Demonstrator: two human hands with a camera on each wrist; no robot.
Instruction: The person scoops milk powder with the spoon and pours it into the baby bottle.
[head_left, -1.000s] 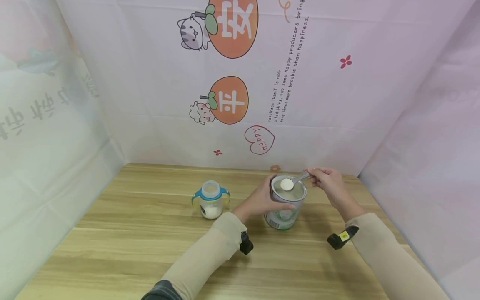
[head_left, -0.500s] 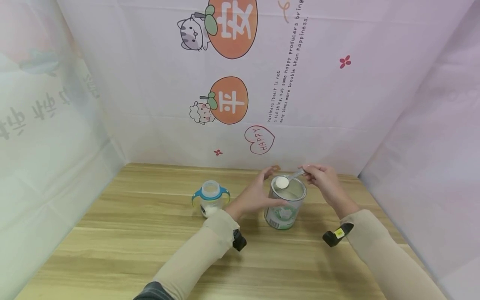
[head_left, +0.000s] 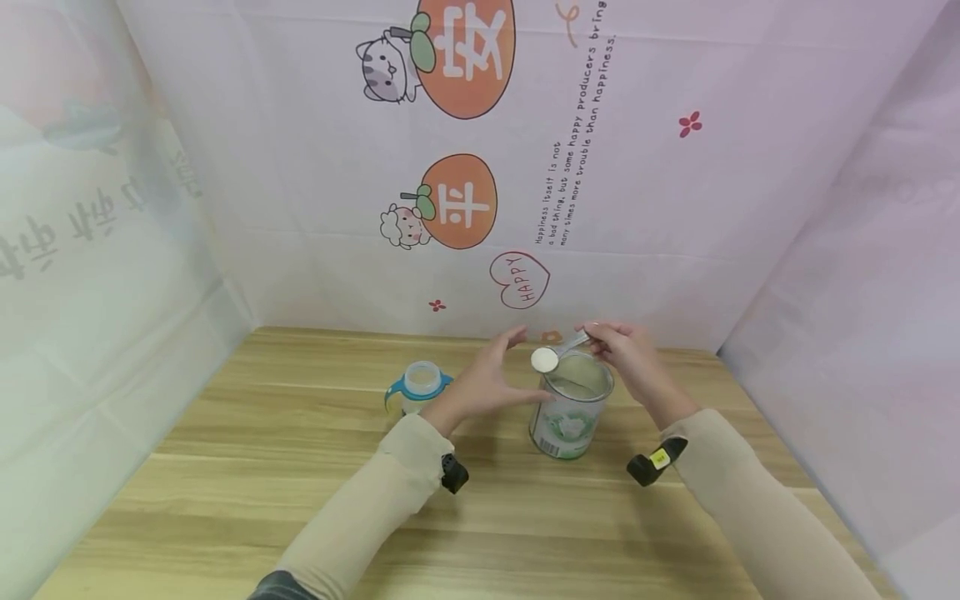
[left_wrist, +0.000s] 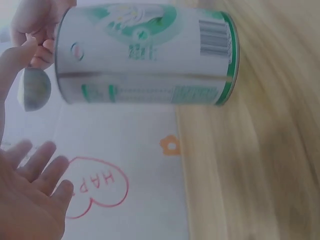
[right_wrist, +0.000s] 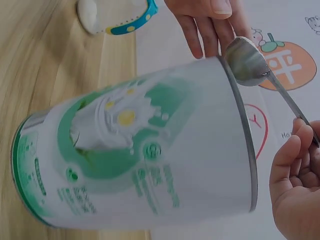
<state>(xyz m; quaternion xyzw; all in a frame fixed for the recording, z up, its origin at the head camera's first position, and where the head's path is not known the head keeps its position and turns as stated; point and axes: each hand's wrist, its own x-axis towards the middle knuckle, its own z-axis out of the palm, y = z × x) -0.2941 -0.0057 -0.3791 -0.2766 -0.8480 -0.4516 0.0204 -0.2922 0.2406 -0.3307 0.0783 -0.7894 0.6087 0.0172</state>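
My right hand (head_left: 626,354) pinches the handle of a metal measuring spoon (right_wrist: 247,62), its bowl heaped with white powder. In the head view the spoon's bowl overlaps the left rim of an open milk powder can (head_left: 567,425), which stands upright on the table. The can is white with a green print. Beside it on the left, my left hand (head_left: 487,379) has its fingers spread and holds nothing; the thumb tip overlaps the can's edge in the head view. Partly hidden behind the left wrist is an open baby bottle (head_left: 422,379) with blue handles.
The wood-grain table (head_left: 247,467) ends at a printed white cloth (head_left: 337,267) hung behind it. Cloth walls also rise on the left and right sides.
My left hand has let go of the can and moved left, now covering part of the bottle. The right hand has carried the filled spoon left, from over the can's opening to its left rim.
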